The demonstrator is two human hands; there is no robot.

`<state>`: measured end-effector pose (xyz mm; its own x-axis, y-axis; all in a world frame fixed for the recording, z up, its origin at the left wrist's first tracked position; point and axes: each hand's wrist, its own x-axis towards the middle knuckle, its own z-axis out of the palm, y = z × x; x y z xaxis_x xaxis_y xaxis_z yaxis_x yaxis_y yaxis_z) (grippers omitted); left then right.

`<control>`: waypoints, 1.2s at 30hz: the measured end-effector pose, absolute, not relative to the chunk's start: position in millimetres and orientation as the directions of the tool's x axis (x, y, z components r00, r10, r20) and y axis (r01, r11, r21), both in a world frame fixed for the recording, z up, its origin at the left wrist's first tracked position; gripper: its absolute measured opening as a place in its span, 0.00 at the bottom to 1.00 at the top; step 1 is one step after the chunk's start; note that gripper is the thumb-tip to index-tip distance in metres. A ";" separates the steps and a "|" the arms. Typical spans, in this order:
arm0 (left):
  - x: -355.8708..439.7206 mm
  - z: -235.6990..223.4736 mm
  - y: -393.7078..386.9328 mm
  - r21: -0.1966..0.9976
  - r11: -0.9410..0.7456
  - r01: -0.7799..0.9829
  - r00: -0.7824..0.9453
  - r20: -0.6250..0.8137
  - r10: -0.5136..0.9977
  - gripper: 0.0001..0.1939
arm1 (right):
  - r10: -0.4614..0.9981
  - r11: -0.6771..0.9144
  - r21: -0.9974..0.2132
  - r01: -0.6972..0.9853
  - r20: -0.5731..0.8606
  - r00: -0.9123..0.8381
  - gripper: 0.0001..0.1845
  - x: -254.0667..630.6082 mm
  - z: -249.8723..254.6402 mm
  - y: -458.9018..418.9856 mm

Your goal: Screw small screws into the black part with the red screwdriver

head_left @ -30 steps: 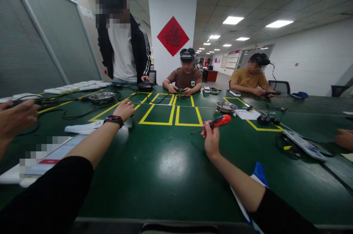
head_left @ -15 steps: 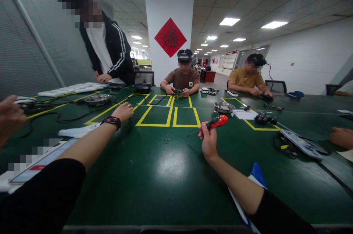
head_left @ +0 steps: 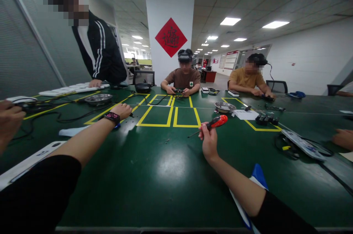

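In my right hand (head_left: 209, 140) is a screwdriver (head_left: 217, 121) with a red and black handle, gripped between thumb and fingers. Its thin shaft points left above the green table (head_left: 176, 204). My left hand (head_left: 121, 111), with a watch on the wrist, reaches out over the table on the left. Its fingers are curled, and a small dark piece (head_left: 131, 115) shows at the fingertips; I cannot make out what it is. Tiny dark bits lie beneath that hand. A few small screw-like pieces (head_left: 167, 141) lie between my hands.
Yellow tape rectangles (head_left: 154, 125) mark the table. Metal bowls (head_left: 98, 99) (head_left: 225, 107) stand left and right. At right lie black blocks (head_left: 267, 119) and a power strip (head_left: 302, 144) with cables. Co-workers' hands (head_left: 9, 123) (head_left: 343, 139) are at both sides. A person stands at far left.
My left hand has shifted slightly left and stays low over the table. My right hand keeps the screwdriver nearly still. The standing person has moved left and leans over the table.
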<state>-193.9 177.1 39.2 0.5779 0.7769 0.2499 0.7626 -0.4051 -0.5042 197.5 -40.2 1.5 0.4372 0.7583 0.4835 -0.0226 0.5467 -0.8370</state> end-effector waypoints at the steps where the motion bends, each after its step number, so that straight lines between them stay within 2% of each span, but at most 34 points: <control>1: -194.7 40.4 178.0 -0.503 -0.421 0.755 0.589 0.237 0.772 0.06 | 0.760 0.544 -0.839 -0.022 0.481 0.437 0.12 197.1 1.9 -40.2; 10: -189.6 34.1 177.0 -0.473 -0.559 0.681 0.686 0.146 0.713 0.06 | 0.770 0.528 -0.849 -0.018 0.469 0.432 0.12 194.5 4.2 -40.7; 18: -188.9 30.7 173.0 -0.414 -0.501 0.760 0.615 0.211 0.760 0.08 | 0.786 0.512 -0.858 -0.026 0.456 0.418 0.13 193.7 4.6 -42.3; 29: -181.2 26.6 168.2 -0.441 -0.427 0.789 0.558 0.225 0.799 0.07 | 0.777 0.516 -0.856 -0.039 0.448 0.443 0.14 194.6 6.3 -42.1; 36: -177.5 22.7 167.2 -0.354 -0.430 0.830 0.531 0.267 0.804 0.08 | 0.781 0.514 -0.857 -0.027 0.455 0.428 0.13 194.3 5.4 -44.2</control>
